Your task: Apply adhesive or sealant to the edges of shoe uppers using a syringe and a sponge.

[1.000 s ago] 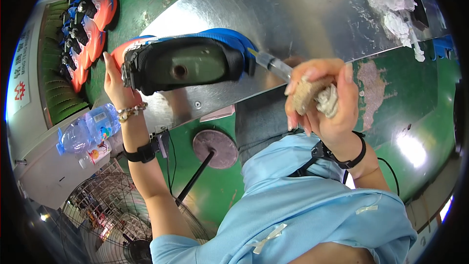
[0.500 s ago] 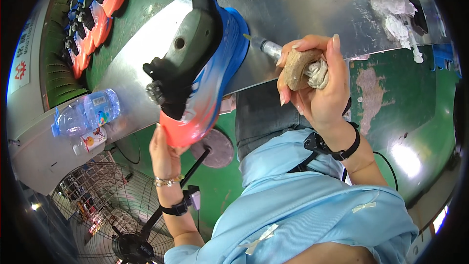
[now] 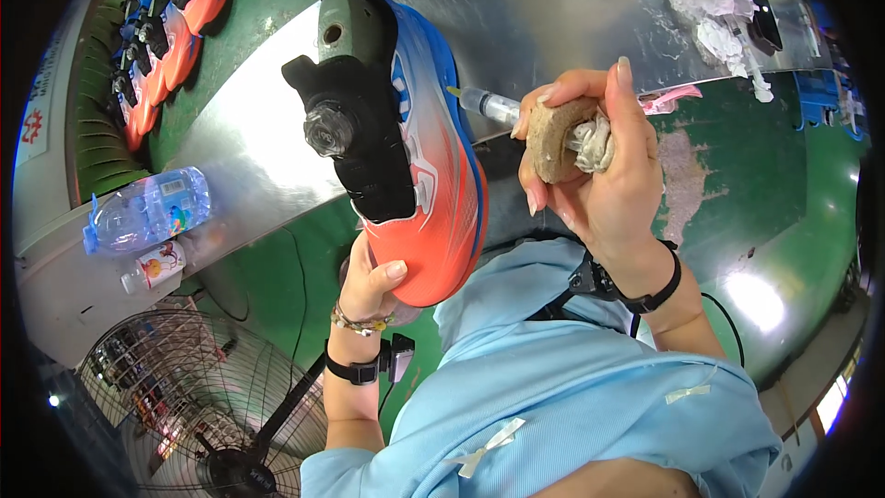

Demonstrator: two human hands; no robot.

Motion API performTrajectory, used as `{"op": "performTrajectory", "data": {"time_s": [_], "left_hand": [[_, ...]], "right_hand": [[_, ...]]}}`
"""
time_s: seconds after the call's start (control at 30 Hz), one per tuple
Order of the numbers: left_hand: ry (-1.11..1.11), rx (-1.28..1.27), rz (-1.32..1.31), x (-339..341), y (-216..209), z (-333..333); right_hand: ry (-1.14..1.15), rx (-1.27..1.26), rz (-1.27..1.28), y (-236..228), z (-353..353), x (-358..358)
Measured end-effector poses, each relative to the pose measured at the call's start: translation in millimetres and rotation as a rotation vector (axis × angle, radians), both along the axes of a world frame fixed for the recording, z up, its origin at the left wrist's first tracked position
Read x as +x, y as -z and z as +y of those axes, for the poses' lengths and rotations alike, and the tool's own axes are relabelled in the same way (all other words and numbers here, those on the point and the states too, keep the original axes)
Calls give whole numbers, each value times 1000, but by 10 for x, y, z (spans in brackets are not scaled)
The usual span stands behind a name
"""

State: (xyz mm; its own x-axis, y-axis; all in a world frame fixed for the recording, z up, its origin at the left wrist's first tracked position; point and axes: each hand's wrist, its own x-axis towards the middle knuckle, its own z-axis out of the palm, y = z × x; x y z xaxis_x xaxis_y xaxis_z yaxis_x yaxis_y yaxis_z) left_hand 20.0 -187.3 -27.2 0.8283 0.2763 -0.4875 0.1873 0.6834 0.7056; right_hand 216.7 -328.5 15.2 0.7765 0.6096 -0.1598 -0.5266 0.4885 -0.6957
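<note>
My left hand grips the toe of a running shoe, its thumb on the coral upper and the other fingers hidden underneath. The shoe fades from coral to blue and has a black tongue with a clear round dial; a dark green last fills its opening. In my right hand are a tan, curved, felt-like block and a crumpled whitish wad. A clear syringe with a yellowish tip pokes out past those fingers toward the shoe's blue side; its rear end is hidden.
Beneath the shoe is a shiny metal table. A plastic bottle and a smaller labelled bottle lie at left, above a fan. Similar shoes line a green conveyor. Crumpled white material and a dark phone-like slab lie far right.
My left hand has moved right and rolled the shoe, so its tongue, dial and coral top now face up. My right hand, with the syringe, has barely shifted.
</note>
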Motion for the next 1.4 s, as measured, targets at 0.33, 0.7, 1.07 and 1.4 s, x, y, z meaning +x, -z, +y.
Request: {"op": "performTrajectory", "data": {"time_s": [0.33, 0.7, 1.07, 1.4], "left_hand": [[14, -69, -193, 134, 241, -153], [-19, -408, -285, 830, 281, -621], [-77, -548, -405, 1437, 279, -757], [-64, -567, -482, 1771, 226, -725]], "right_hand": [[-177, -219, -88, -294, -223, -48], [-1, -318, -353, -638, -701, -119], [-34, -377, -619, -702, -851, -30], [-1, -269, -629, -619, -812, 0]]}}
